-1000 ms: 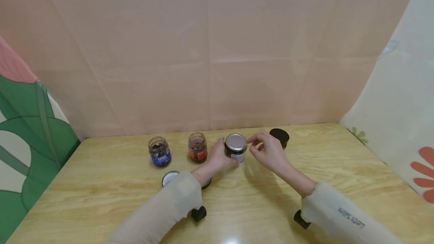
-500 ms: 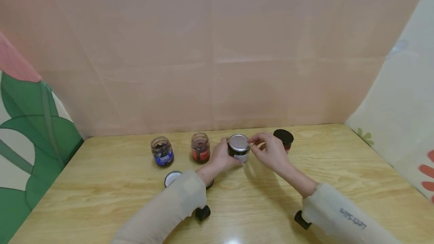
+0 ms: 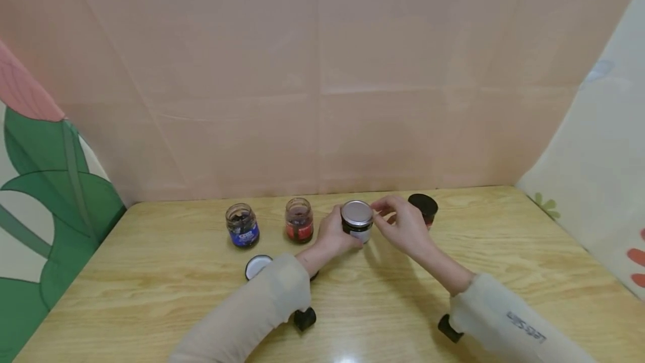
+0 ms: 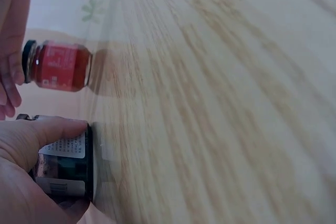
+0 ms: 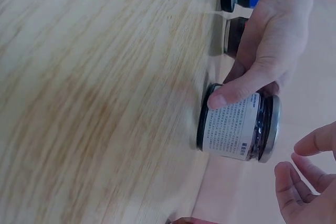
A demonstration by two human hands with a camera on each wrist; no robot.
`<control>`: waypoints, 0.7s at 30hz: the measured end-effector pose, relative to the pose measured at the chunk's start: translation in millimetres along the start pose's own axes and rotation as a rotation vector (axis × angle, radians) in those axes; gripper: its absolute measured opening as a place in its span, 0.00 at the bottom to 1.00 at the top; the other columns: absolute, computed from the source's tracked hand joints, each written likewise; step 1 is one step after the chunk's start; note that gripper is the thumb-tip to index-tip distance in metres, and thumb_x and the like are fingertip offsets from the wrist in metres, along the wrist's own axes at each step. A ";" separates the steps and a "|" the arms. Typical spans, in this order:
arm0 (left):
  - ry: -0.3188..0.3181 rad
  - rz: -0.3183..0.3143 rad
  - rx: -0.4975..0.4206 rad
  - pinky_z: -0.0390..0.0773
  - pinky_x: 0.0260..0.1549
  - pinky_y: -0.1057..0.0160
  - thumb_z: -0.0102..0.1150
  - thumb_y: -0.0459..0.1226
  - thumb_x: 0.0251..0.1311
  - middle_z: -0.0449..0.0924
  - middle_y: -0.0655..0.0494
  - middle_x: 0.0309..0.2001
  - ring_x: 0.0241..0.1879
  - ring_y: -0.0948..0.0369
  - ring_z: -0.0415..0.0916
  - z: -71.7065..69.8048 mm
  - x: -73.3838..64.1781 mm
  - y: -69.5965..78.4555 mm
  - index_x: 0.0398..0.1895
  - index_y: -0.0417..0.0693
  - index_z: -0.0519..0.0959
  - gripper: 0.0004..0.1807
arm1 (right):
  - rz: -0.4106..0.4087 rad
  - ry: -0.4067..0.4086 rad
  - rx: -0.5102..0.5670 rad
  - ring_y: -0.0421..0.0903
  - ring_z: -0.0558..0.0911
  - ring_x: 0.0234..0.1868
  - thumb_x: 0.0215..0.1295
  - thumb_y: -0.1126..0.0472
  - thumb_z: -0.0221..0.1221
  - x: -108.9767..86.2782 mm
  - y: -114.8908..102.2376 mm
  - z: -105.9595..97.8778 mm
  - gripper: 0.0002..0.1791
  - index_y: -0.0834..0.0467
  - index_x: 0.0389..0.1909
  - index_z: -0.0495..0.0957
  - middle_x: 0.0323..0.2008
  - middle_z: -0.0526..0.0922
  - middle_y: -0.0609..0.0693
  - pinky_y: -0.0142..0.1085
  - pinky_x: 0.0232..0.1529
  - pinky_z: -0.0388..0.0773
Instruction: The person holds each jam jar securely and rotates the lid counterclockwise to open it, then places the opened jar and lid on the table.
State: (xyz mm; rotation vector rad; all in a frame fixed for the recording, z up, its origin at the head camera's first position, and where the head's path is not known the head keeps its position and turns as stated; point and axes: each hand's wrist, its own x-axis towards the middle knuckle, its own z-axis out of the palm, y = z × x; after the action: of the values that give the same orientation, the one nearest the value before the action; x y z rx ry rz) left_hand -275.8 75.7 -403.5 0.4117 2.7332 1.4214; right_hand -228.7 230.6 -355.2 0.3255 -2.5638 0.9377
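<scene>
In the head view, my left hand (image 3: 335, 234) grips a glass jar (image 5: 231, 129) from its left side. This jar has a silver lid (image 3: 357, 213), dark contents and a white printed label. It stands upright at the back middle of the table, the thumb across the label. To its right is my right hand (image 3: 403, 227), fingers loosely bent and holding nothing. The right wrist view shows a small gap between those fingertips and the lid. Behind the right hand stands a red-labelled jar (image 4: 60, 66) with a black lid (image 3: 423, 204), partly covered by the hand.
Two lidless jars stand left of the hands, one blue-labelled (image 3: 243, 233) and one red-labelled (image 3: 299, 227). A loose lid (image 3: 257, 266) lies inside up by the left sleeve, which mostly hides another. A pinkish cloth (image 3: 322, 83) hangs behind the wooden table (image 3: 383, 312).
The whole head view has shifted a little, so everything sits slightly further right. Both hands keep nearly the same position about the silver-lidded jar.
</scene>
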 end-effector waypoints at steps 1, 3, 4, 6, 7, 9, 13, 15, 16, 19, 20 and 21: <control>0.006 0.001 -0.001 0.71 0.58 0.53 0.80 0.33 0.31 0.78 0.44 0.53 0.56 0.48 0.74 0.2 -0.4 0.6 0.60 0.40 0.67 0.46 | -0.001 0.005 0.000 0.50 0.82 0.37 0.58 0.70 0.58 -0.3 0.2 -0.8 0.10 0.64 0.42 0.81 0.39 0.83 0.57 0.43 0.36 0.81; 0.018 0.007 -0.001 0.72 0.57 0.54 0.80 0.32 0.31 0.79 0.45 0.52 0.55 0.49 0.74 0.7 -1.2 1.0 0.58 0.40 0.69 0.45 | -0.002 0.014 -0.002 0.50 0.82 0.37 0.58 0.71 0.57 -1.0 0.5 -2.5 0.11 0.64 0.41 0.81 0.39 0.84 0.57 0.43 0.36 0.81; 0.028 0.015 0.004 0.72 0.57 0.54 0.80 0.32 0.30 0.79 0.45 0.51 0.54 0.49 0.75 1.3 -1.2 0.7 0.57 0.40 0.69 0.44 | -0.001 0.017 -0.004 0.50 0.82 0.37 0.57 0.71 0.57 -1.4 0.7 -3.3 0.11 0.64 0.41 0.81 0.39 0.84 0.57 0.43 0.36 0.80; 0.043 0.027 0.018 0.73 0.56 0.55 0.81 0.33 0.30 0.79 0.47 0.50 0.53 0.50 0.76 2.1 -1.8 0.4 0.55 0.40 0.70 0.42 | -0.004 0.020 -0.006 0.49 0.82 0.37 0.57 0.71 0.57 -2.2 1.0 -5.2 0.11 0.64 0.41 0.81 0.39 0.84 0.57 0.41 0.35 0.80; 0.050 0.032 0.026 0.73 0.55 0.56 0.81 0.33 0.30 0.80 0.47 0.49 0.52 0.51 0.76 2.1 -2.2 -0.1 0.54 0.40 0.71 0.41 | -0.007 0.021 -0.007 0.50 0.82 0.37 0.57 0.71 0.57 -2.6 1.0 -5.8 0.11 0.64 0.41 0.81 0.39 0.84 0.57 0.40 0.35 0.80; 0.064 0.049 0.047 0.74 0.53 0.56 0.81 0.35 0.29 0.80 0.48 0.47 0.50 0.51 0.76 2.3 -2.6 -1.3 0.52 0.40 0.72 0.40 | -0.015 0.023 -0.010 0.49 0.82 0.37 0.57 0.71 0.58 -3.3 1.1 -7.0 0.10 0.64 0.41 0.81 0.39 0.84 0.57 0.36 0.34 0.80; 0.059 0.049 0.072 0.75 0.51 0.56 0.82 0.38 0.29 0.80 0.50 0.44 0.47 0.52 0.77 0.7 -4.0 -1.0 0.48 0.40 0.74 0.37 | -0.023 0.025 -0.003 0.49 0.81 0.37 0.58 0.72 0.58 -3.9 0.7 -10.1 0.10 0.65 0.40 0.81 0.38 0.83 0.56 0.31 0.33 0.78; 0.043 0.040 0.063 0.76 0.50 0.56 0.82 0.40 0.30 0.80 0.50 0.43 0.46 0.53 0.77 -0.8 -5.2 -0.6 0.48 0.41 0.75 0.36 | -0.016 0.020 0.006 0.49 0.81 0.38 0.58 0.72 0.58 -4.1 0.5 -11.4 0.09 0.64 0.40 0.81 0.38 0.83 0.56 0.30 0.33 0.77; 0.034 0.033 0.056 0.76 0.50 0.56 0.82 0.41 0.30 0.80 0.51 0.43 0.45 0.54 0.77 -1.8 -6.0 -0.2 0.47 0.42 0.75 0.36 | -0.012 0.018 0.009 0.49 0.81 0.38 0.59 0.71 0.58 -4.1 0.4 -12.0 0.09 0.64 0.40 0.81 0.39 0.83 0.56 0.30 0.33 0.77; 0.011 0.008 0.027 0.77 0.48 0.57 0.82 0.44 0.32 0.80 0.52 0.43 0.44 0.56 0.77 -6.2 -9.1 1.8 0.48 0.43 0.75 0.36 | -0.002 0.009 0.016 0.49 0.81 0.38 0.60 0.71 0.57 -4.3 0.0 -13.5 0.09 0.63 0.41 0.81 0.40 0.83 0.56 0.31 0.33 0.77; 0.008 0.004 0.018 0.77 0.47 0.57 0.81 0.46 0.33 0.80 0.52 0.43 0.43 0.57 0.77 -8.0 -10.3 2.8 0.48 0.44 0.75 0.36 | 0.000 0.009 0.017 0.49 0.81 0.39 0.60 0.71 0.57 -4.5 -0.3 -13.8 0.09 0.63 0.41 0.81 0.40 0.83 0.56 0.31 0.34 0.77; 0.005 0.000 0.013 0.77 0.46 0.58 0.81 0.47 0.34 0.80 0.53 0.43 0.43 0.57 0.77 -9.9 -11.5 3.7 0.48 0.44 0.75 0.36 | 0.001 0.010 0.017 0.49 0.81 0.39 0.60 0.71 0.57 -4.6 -0.6 -14.1 0.09 0.63 0.41 0.81 0.40 0.83 0.56 0.31 0.34 0.77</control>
State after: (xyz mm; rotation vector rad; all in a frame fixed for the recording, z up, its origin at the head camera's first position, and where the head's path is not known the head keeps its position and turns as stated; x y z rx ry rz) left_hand -265.4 67.0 -395.8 0.4090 2.7477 1.4074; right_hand -220.4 239.8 -347.0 0.3238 -2.5482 0.9588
